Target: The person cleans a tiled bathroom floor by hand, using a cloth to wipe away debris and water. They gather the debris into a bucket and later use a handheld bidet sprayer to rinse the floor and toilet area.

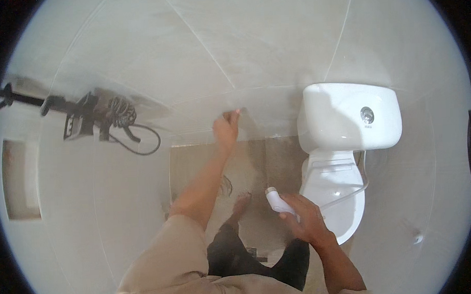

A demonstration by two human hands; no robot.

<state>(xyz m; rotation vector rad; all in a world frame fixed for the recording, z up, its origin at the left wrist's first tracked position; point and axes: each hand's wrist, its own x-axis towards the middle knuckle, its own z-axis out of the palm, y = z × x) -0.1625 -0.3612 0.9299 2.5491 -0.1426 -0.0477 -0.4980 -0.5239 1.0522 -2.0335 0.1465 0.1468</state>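
Note:
My right hand [308, 219] is wrapped round a white handheld bidet sprayer [279, 202], its nozzle end turned up and to the left. A pale hose [343, 196] runs from near that hand across the white toilet bowl [347, 215]. Stretched forward, my left hand [226, 127] is at the lower part of the tiled wall [265, 109] with its fingers curled together. Whether it touches the tiles, or has something small in its fingers, I cannot make out.
A white toilet cistern [328, 118] with a round chrome button stands at the right. Dark shower fittings [84, 118] with a coiled hose stick out at the left wall. Below them is a recessed niche [21, 180]. A floor drain [257, 255] lies between my feet, and the floor [194, 164] looks wet.

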